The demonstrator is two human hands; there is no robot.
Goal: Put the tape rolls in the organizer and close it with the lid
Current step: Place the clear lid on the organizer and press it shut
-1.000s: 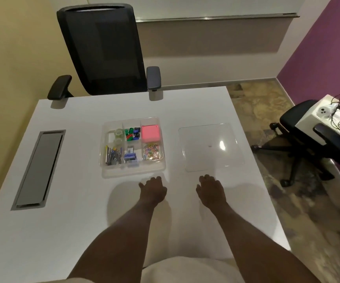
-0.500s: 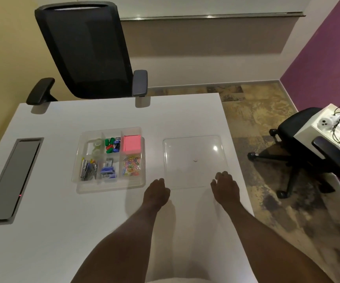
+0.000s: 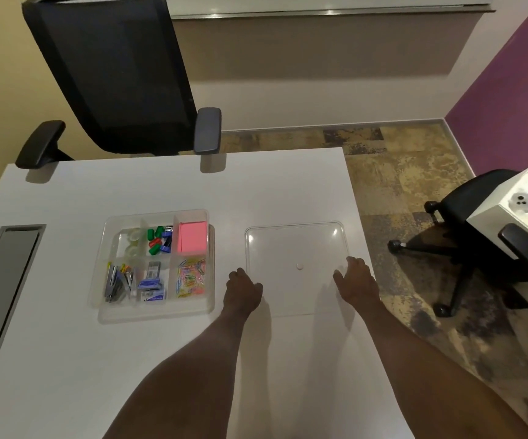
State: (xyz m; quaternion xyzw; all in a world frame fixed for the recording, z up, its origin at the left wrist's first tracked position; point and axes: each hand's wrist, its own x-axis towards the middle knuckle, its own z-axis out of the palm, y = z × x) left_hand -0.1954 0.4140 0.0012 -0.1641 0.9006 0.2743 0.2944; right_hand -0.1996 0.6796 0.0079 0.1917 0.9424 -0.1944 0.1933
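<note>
On the white table (image 3: 66, 359) the clear organizer (image 3: 158, 313) stands uncovered, with 2 tape rolls (image 3: 133, 242) already in its far-left compartment. The clear lid (image 3: 288, 245) lies flat just to its right, apart from it. Both hands are at the lid — the left hand (image 3: 243, 291) at its near-left edge, fingers curled under, and the right hand (image 3: 356, 282) on its right side, fingers loosely spread; whether either actually grips it, I cannot tell.
</note>
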